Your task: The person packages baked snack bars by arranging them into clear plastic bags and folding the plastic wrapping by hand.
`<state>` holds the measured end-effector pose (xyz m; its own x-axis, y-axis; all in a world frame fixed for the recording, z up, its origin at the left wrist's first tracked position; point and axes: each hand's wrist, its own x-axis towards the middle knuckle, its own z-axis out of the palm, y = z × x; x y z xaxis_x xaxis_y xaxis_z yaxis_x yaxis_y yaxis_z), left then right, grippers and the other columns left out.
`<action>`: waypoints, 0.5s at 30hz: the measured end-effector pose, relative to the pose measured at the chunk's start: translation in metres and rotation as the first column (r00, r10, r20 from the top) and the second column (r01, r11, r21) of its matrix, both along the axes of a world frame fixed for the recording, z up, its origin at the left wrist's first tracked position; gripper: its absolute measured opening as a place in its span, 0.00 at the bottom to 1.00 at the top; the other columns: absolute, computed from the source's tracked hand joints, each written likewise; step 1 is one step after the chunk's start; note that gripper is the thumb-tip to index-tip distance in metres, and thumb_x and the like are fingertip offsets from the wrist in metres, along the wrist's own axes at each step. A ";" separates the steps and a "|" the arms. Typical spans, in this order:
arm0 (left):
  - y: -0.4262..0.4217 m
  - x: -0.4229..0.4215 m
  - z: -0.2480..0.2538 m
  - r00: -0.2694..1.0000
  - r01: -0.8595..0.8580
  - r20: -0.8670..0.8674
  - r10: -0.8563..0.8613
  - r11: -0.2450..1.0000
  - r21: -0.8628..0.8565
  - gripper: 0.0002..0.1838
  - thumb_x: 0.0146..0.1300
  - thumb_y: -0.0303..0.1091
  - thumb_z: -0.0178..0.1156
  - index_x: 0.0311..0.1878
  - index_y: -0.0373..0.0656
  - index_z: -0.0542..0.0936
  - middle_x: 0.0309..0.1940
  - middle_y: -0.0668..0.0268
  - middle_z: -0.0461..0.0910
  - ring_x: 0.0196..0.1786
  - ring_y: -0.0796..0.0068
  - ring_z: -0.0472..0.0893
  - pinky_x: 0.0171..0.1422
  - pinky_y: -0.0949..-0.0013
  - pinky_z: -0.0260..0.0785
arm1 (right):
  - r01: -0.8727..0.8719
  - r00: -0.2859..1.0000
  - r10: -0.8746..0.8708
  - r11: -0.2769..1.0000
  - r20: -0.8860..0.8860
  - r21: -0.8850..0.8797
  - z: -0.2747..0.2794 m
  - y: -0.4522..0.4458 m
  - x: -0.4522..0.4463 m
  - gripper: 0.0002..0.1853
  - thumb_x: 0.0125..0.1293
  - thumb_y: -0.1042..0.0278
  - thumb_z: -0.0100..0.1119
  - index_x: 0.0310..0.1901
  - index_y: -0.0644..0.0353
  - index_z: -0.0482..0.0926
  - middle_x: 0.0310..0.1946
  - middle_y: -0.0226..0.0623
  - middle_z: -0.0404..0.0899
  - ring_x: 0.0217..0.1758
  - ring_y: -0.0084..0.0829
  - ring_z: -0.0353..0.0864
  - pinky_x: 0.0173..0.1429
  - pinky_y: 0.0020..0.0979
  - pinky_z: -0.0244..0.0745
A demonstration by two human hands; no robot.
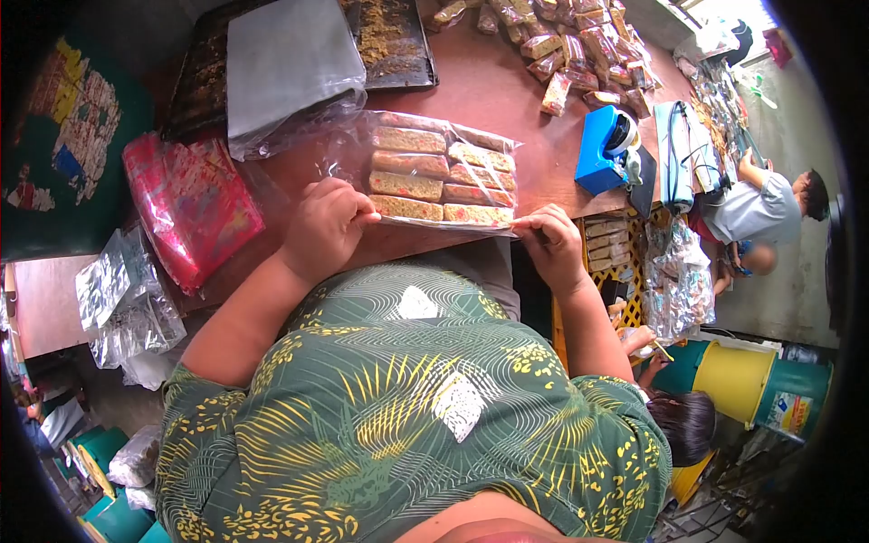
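Note:
A clear plastic bag (444, 172) lies near the table's front edge, packed with rectangular baked bars in two columns. The bars look pale and crumbly with red bits. My left hand (328, 224) pinches the bag at its near left side, by the loose, unfilled end. At the near right corner, the thumb and fingers of my right hand (550, 242) are closed on the plastic. Left of the bag lies a pink and red plastic pack (192, 210). A stack of clear flat bags (294, 68) sits beyond my left hand.
Dark baking trays (398, 45) with crumbs lie at the back. Many wrapped bars (588, 50) are piled at the far right of the brown table (480, 86). A blue tape dispenser (601, 149) stands at the right edge, above a yellow crate (625, 271). Other people (760, 206) are at the right.

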<state>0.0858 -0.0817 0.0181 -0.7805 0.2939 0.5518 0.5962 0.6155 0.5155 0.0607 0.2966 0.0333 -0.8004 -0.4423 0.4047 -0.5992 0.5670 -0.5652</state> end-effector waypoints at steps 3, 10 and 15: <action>0.003 0.002 0.000 0.999 -0.022 0.034 0.021 0.999 0.036 0.07 0.65 0.31 0.72 0.37 0.46 0.81 0.34 0.63 0.83 0.44 0.56 0.82 0.52 0.55 0.71 | 0.046 0.995 -0.043 0.999 0.087 -0.028 -0.002 0.002 0.002 0.05 0.62 0.77 0.73 0.39 0.59 0.87 0.36 0.39 0.87 0.41 0.42 0.85 0.51 0.38 0.79; 0.004 0.002 -0.003 0.996 -0.090 -0.008 0.090 0.996 0.009 0.08 0.65 0.27 0.70 0.42 0.48 0.79 0.37 0.65 0.81 0.45 0.58 0.80 0.52 0.55 0.70 | 0.197 0.937 -0.139 0.968 0.319 -0.157 -0.019 0.006 0.004 0.03 0.69 0.75 0.71 0.40 0.61 0.85 0.37 0.37 0.84 0.40 0.31 0.82 0.49 0.31 0.78; 0.012 -0.001 0.008 0.990 -0.123 -0.084 0.114 0.985 -0.124 0.10 0.62 0.26 0.68 0.43 0.50 0.79 0.38 0.68 0.80 0.47 0.60 0.80 0.57 0.55 0.68 | 0.244 0.889 -0.138 0.949 0.436 -0.198 -0.021 0.004 0.000 0.04 0.73 0.73 0.69 0.42 0.63 0.84 0.34 0.30 0.83 0.38 0.20 0.79 0.47 0.26 0.76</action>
<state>0.0853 -0.0696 0.0262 -0.7713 0.2740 0.5745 0.5495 0.7421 0.3839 0.0604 0.3007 0.0121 -0.9762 -0.1953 0.0942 -0.1762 0.4613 -0.8696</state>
